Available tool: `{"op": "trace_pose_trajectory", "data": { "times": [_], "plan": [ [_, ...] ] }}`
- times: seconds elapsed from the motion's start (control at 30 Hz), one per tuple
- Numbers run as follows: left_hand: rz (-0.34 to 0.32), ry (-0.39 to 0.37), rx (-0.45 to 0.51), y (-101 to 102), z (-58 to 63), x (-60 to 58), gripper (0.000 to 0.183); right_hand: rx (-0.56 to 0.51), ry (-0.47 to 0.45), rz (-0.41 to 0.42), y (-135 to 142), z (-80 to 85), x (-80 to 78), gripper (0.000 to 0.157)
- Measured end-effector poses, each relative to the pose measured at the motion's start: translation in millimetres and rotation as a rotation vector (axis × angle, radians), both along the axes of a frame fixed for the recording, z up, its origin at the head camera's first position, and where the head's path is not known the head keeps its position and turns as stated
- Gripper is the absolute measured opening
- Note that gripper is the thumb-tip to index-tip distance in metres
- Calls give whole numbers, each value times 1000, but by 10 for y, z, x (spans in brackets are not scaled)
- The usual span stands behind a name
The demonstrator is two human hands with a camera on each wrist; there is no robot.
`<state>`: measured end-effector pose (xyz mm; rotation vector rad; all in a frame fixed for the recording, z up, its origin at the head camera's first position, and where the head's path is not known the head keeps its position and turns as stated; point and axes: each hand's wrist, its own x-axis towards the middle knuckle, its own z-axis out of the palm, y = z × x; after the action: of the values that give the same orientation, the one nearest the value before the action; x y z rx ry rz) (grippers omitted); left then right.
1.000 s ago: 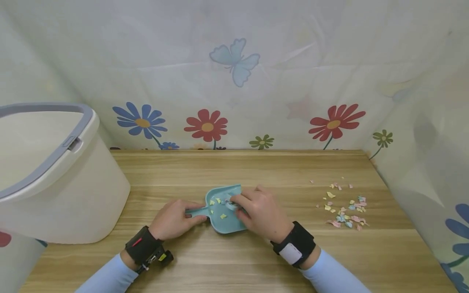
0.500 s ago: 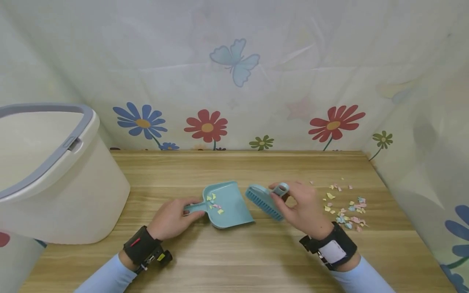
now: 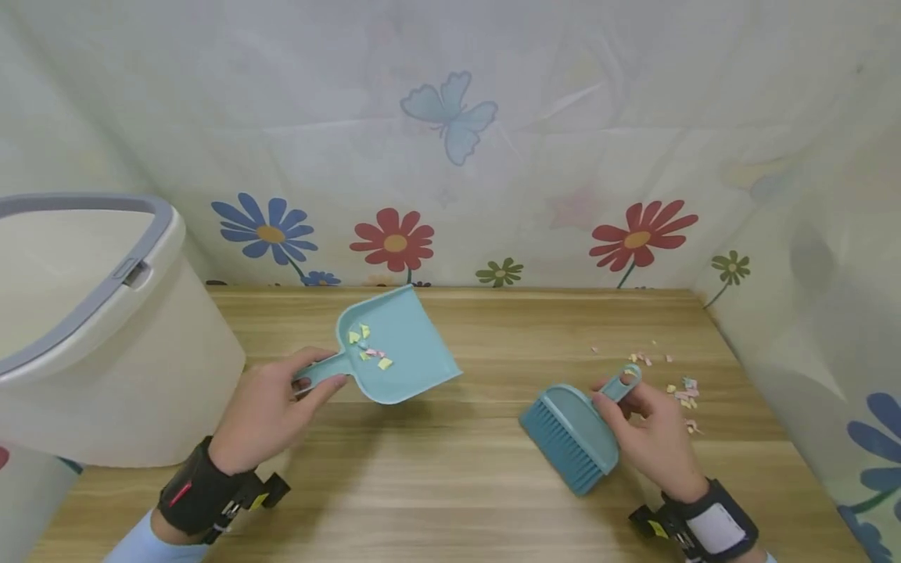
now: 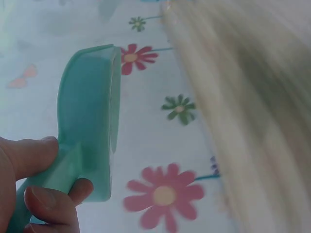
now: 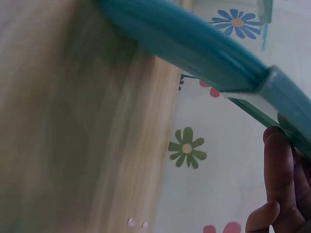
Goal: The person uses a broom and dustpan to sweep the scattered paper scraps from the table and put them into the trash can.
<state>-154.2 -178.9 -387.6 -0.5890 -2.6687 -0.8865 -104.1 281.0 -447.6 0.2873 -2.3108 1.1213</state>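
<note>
Blue dustpan (image 3: pixel 411 340), pastel scraps (image 3: pixel 383 363) at its nine o'clock; left hand (image 3: pixel 262 410), angled toward two, clamped on handle. Blue brush (image 3: pixel 580 418), bristles toward seven; right hand (image 3: pixel 658 446) pinches handle.

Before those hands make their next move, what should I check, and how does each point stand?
1. Left hand grips the light-blue dustpan by its handle: ok.
2. Scraps in the pan lie toward the handle end, back from the open edge: ok.
3. Right hand holds the brush: ok.
4. Wooden tabletop free of scraps: not ok, some pastel scraps lie on the right.
5. White bin open at the top: ok.
6. Bin's bottom free of rubbish: cannot tell, it is out of sight.
</note>
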Motion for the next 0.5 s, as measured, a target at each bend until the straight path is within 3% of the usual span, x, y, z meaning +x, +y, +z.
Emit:
{"op": "trace_pose_trajectory", "data": {
  "times": [0.2, 0.37, 0.43, 0.5],
  "plan": [
    [131, 297, -79, -165, 439, 282, 39, -46, -101, -51, 157, -98, 148, 12],
    [184, 508, -77, -391, 771, 483, 42, -29, -166, -97, 239, -153, 246, 8],
    [191, 556, -52, -488, 888, 540, 46, -27, -187, -116, 262, -158, 270, 8],
    [201, 546, -17, -581, 997, 580, 43, -21, -201, -128, 283, -157, 278, 9]
  ]
}}
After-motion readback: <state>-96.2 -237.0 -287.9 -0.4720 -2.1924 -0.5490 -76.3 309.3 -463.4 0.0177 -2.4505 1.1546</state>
